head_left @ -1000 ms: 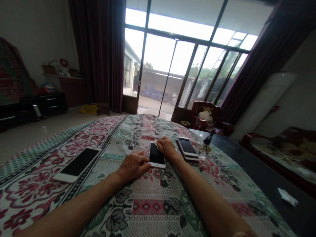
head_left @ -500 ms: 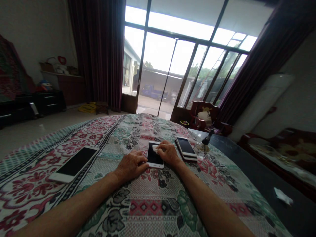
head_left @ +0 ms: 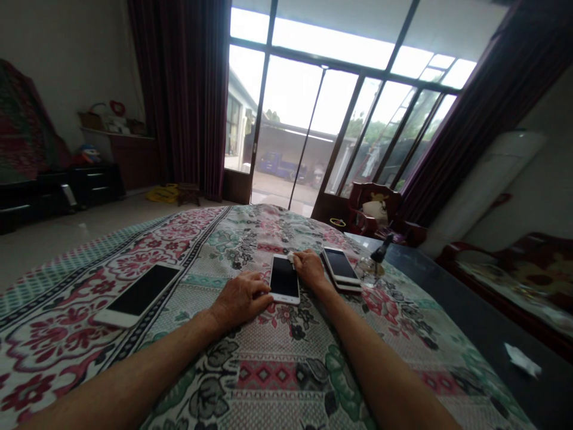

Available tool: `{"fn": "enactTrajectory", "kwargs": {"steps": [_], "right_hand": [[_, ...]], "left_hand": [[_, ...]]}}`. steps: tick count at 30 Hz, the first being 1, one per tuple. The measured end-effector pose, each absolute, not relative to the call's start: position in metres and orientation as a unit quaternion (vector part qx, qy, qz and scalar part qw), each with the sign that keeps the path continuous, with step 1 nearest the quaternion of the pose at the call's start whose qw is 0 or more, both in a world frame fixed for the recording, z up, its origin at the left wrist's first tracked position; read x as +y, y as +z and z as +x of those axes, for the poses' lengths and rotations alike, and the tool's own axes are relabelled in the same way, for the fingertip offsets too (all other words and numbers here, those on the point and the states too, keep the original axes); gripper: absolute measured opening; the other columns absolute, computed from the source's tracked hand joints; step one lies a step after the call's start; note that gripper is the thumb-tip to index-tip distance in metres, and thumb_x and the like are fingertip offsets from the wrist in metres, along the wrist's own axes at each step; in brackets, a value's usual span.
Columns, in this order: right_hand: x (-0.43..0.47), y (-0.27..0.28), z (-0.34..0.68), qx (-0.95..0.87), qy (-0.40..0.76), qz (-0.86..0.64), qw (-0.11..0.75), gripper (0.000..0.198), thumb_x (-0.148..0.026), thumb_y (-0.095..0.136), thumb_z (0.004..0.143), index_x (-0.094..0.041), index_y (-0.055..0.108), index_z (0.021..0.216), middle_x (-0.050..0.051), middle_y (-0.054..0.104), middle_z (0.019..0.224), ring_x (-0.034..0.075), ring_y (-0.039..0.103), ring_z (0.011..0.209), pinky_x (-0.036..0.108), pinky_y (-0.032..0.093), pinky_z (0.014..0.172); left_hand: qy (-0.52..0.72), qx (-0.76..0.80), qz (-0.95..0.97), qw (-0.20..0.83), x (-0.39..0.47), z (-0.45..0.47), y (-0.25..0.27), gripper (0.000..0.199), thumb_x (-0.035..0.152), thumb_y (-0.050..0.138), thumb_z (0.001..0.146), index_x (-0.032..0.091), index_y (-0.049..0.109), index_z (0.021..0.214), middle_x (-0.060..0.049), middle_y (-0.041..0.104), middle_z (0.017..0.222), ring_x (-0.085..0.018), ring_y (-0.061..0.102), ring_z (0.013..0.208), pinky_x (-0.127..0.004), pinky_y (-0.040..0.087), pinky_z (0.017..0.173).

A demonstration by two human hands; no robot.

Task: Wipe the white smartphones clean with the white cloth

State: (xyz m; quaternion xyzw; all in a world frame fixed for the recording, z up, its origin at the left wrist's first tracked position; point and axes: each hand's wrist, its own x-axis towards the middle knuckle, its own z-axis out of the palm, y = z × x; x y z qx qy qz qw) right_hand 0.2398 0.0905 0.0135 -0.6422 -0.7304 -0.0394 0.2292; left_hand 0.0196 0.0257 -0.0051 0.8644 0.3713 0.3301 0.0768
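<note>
A white smartphone with a dark screen lies face up on the flowered tablecloth. My left hand rests on the cloth at its left side, thumb and fingers closed against the lower left edge. Pinched in my right hand is a small white tissue, mostly hidden by the fingers, at the phone's upper right corner. Close to the right of that hand, a second white phone lies on top of another device. One more white phone lies apart on the left.
Right of the stacked phones stands a clear glass container with a black top. A crumpled white tissue lies on the dark surface at the right. Beyond the table are a wooden chair and glass doors.
My right hand has slid the tissue from the middle of the phone's screen to its upper right edge, uncovering the screen. My left hand stays at the phone's left edge.
</note>
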Motion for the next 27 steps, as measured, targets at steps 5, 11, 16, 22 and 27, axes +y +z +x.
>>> {"fn": "enactTrajectory", "kwargs": {"steps": [5,11,16,22,27], "right_hand": [[0.088,0.014,0.242,-0.74,-0.042,-0.629,0.234,0.025,-0.024,0.051,0.091,-0.018,0.076,0.09,0.01,0.069,0.09,0.019,0.059,0.091,0.026,0.041,0.081],[0.077,0.015,0.235,-0.712,-0.067,-0.662,0.224,0.022,-0.025,0.055,0.086,-0.015,0.075,0.087,0.012,0.067,0.093,0.02,0.06,0.089,0.026,0.041,0.081],[0.071,0.018,0.224,-0.755,-0.073,-0.62,0.203,0.025,-0.024,0.049,0.09,-0.019,0.074,0.09,0.01,0.065,0.097,0.021,0.056,0.095,0.029,0.039,0.084],[0.071,0.016,0.211,-0.8,-0.064,-0.569,0.181,0.031,-0.029,0.042,0.095,-0.029,0.068,0.113,0.006,0.059,0.121,0.024,0.051,0.108,0.036,0.035,0.092],[0.074,0.014,0.209,-0.816,-0.052,-0.541,0.196,0.033,-0.032,0.042,0.096,-0.031,0.064,0.12,0.004,0.055,0.129,0.024,0.048,0.116,0.038,0.033,0.097]], "left_hand": [[0.334,0.374,0.862,0.08,0.026,0.02,-0.006,0.017,0.032,0.061,0.083,0.021,0.073,0.079,-0.004,0.065,0.079,-0.018,0.058,0.08,-0.03,0.045,0.074],[0.332,0.373,0.863,0.078,0.026,0.019,-0.004,0.017,0.032,0.061,0.083,0.021,0.073,0.079,-0.003,0.065,0.077,-0.017,0.057,0.078,-0.03,0.045,0.074],[0.333,0.374,0.862,0.077,0.026,0.02,-0.005,0.016,0.033,0.061,0.083,0.022,0.073,0.079,-0.003,0.065,0.078,-0.017,0.057,0.078,-0.03,0.045,0.074],[0.318,0.378,0.868,0.049,0.027,0.021,-0.007,0.017,0.034,0.061,0.083,0.022,0.072,0.077,-0.003,0.064,0.079,-0.018,0.057,0.081,-0.031,0.045,0.075],[0.312,0.375,0.872,0.031,0.026,0.021,-0.008,0.018,0.034,0.061,0.084,0.021,0.072,0.078,-0.004,0.064,0.08,-0.019,0.057,0.082,-0.031,0.046,0.076]]}}
